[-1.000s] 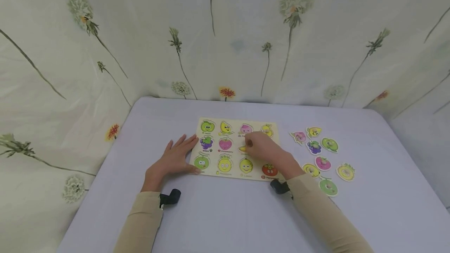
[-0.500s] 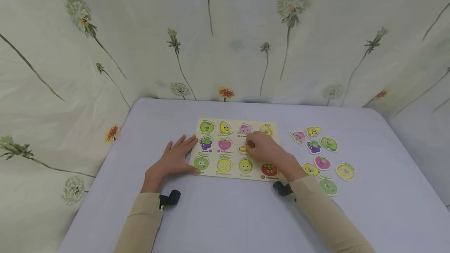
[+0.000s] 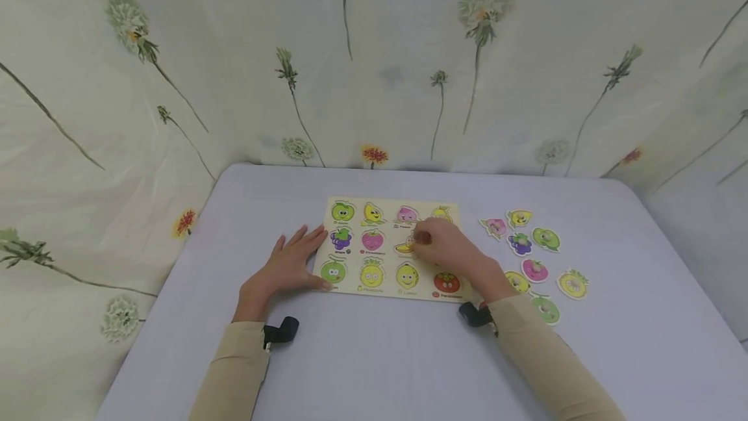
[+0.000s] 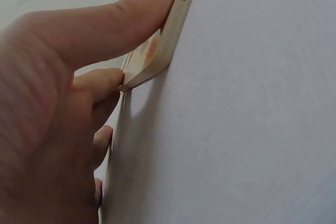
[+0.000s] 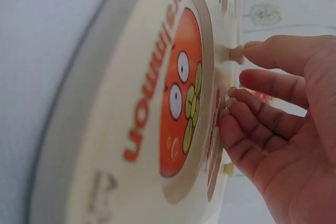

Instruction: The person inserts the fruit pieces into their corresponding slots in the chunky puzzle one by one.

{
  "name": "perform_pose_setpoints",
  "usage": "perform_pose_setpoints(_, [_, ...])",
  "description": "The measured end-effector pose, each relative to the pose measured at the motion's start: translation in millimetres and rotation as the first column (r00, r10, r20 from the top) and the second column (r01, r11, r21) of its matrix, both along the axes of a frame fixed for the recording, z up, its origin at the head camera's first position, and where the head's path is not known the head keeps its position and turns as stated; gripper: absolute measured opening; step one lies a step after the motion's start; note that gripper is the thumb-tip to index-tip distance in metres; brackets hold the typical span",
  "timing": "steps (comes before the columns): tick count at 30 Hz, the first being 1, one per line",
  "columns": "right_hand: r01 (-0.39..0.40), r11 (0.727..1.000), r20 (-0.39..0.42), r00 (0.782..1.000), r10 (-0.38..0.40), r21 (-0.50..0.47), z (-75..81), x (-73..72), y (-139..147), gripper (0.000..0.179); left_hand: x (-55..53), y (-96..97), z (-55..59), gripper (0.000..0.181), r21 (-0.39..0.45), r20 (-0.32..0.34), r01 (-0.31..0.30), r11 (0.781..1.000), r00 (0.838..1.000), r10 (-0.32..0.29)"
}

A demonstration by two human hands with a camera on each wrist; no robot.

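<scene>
A cream wooden fruit puzzle board (image 3: 389, 275) lies mid-table. On it, my right hand (image 3: 445, 247) holds the yellow banana puzzle piece (image 3: 403, 248) by its small knob (image 5: 231, 54). In the right wrist view the thumb touches the knob, the forefinger is close below it, and the other fingers curl near the board; the persimmon picture (image 5: 181, 98) shows beside them. My left hand (image 3: 286, 265) rests spread at the board's left edge, thumb along the near corner and fingertips against the side. The right hand hides the board's second-row right spot.
Several loose fruit pieces lie right of the board, among them a grape piece (image 3: 519, 244), a pineapple piece (image 3: 573, 284) and a melon piece (image 3: 546, 310). A pale cloth (image 3: 350, 362) covers the table. A flower-patterned curtain (image 3: 403, 63) hangs behind.
My right hand has shifted slightly to the right, so more of the banana piece shows. The left hand stays in place against the board.
</scene>
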State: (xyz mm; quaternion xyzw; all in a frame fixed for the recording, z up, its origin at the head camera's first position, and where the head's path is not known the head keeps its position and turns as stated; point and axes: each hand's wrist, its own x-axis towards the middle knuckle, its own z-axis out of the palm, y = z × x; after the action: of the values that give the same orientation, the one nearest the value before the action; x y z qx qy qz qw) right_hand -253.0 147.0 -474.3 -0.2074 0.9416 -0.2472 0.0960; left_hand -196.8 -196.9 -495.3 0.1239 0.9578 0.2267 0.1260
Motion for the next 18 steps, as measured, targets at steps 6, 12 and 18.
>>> perform_pose_setpoints(6, [0.064, 0.998, 0.027, 0.998, -0.064, -0.006, 1.7, -0.7, 12, 0.014, 0.0, 0.1, -2.2, 0.114, 0.001, -0.007, 0.001, 1.0, 1.0, -0.001])
perform_pose_setpoints(12, [0.115, 0.993, -0.004, 0.993, -0.115, 0.025, 0.1, -2.2, 24, 0.016, 0.1, -0.4, -2.2, 0.114, -0.002, -0.005, -0.001, 1.0, 1.0, 0.001])
perform_pose_setpoints(18, [0.163, 0.986, -0.039, 0.986, -0.162, 0.038, -0.8, -4.7, 35, 0.026, -0.5, -0.2, -3.3, 0.114, -0.017, -0.016, 0.008, 1.0, 1.0, -0.008])
